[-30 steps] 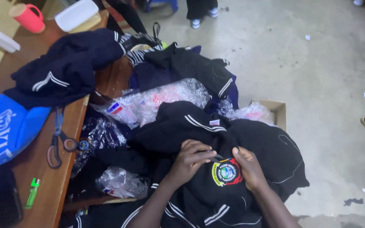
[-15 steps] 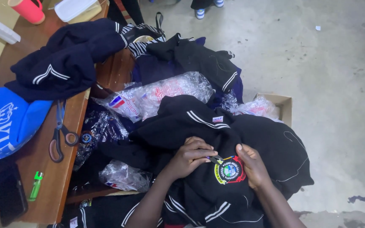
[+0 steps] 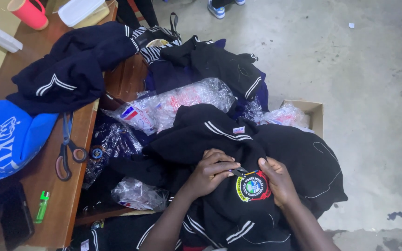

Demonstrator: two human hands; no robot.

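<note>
We keep the round embroidered badge point(image 3: 253, 187) flat on the black knit sweater with white stripes point(image 3: 219, 139), which lies heaped on our lap. The left hand point(image 3: 210, 169) pinches a small tool, possibly snips, at the badge's upper edge; the right hand point(image 3: 279, 179) presses the cloth just beside the badge. We work close to the edge, fabric taut. Left of the badge, crinkled clear plastic bags point(image 3: 173, 104) crowd the sweater; further left, scissors point(image 3: 66, 148) and a green lighter point(image 3: 42, 206) lie on the wooden surface point(image 3: 47, 186).
</note>
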